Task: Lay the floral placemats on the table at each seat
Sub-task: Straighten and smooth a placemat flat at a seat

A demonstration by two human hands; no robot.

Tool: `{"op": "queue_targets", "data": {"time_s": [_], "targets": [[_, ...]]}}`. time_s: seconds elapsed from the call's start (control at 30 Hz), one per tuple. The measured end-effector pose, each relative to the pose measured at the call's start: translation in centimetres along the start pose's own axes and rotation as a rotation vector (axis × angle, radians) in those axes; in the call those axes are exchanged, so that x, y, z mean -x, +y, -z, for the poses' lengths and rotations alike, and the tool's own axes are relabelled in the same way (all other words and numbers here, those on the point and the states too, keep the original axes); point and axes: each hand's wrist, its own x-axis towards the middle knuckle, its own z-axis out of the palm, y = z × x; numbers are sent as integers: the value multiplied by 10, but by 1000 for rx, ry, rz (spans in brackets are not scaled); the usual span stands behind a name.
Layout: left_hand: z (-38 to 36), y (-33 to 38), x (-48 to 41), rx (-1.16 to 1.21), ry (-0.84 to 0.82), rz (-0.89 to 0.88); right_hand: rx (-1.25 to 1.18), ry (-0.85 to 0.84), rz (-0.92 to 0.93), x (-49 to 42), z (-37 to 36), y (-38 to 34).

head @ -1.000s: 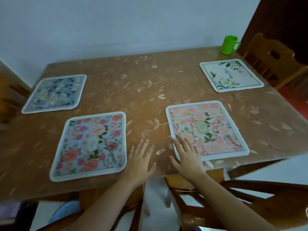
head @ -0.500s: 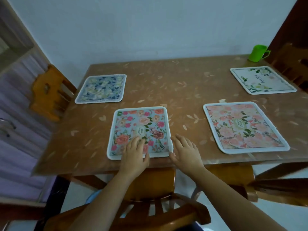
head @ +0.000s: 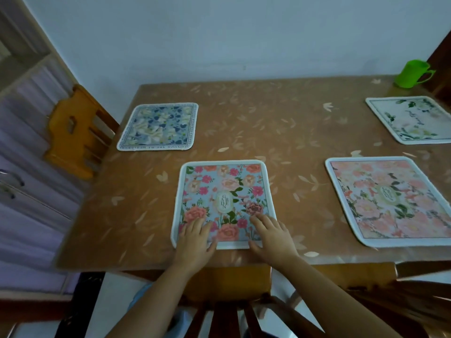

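Several floral placemats lie flat on the brown table (head: 268, 132). A blue mat with pink and red roses (head: 223, 191) sits at the near edge in front of me. My left hand (head: 195, 240) rests flat on its near left corner, and my right hand (head: 273, 236) rests flat on its near right corner, fingers spread. A pink-flowered mat (head: 390, 198) lies to the right. At the far left lies a blue and white mat (head: 158, 126). A white mat with green leaves (head: 412, 119) lies at the far right, partly cut off by the frame.
A green plastic mug (head: 412, 74) stands at the table's far right corner. A wooden chair (head: 75, 128) stands at the left end, another chair back (head: 231, 313) is just below my arms. A cabinet with drawers (head: 26, 167) lines the left wall.
My view and both hands have moved from the pink mat leftward to the blue rose mat; both palms now press on its near corners. The mats have stayed in place.
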Motion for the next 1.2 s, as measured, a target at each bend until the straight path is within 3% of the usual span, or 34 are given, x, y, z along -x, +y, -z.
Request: {"op": "queue_targets", "data": {"time_s": [0.23,0.67,1.2], "targets": [[-23,-17,1,42,-85,-78,8,-38,-58,-5,-18,0],[-23,-25,11,247,147,-167,-17,-99,-62,3,-32,-3],[-16,-12,13,214,122,-154,-81,-107,-101,-1,-28,-4]]}}
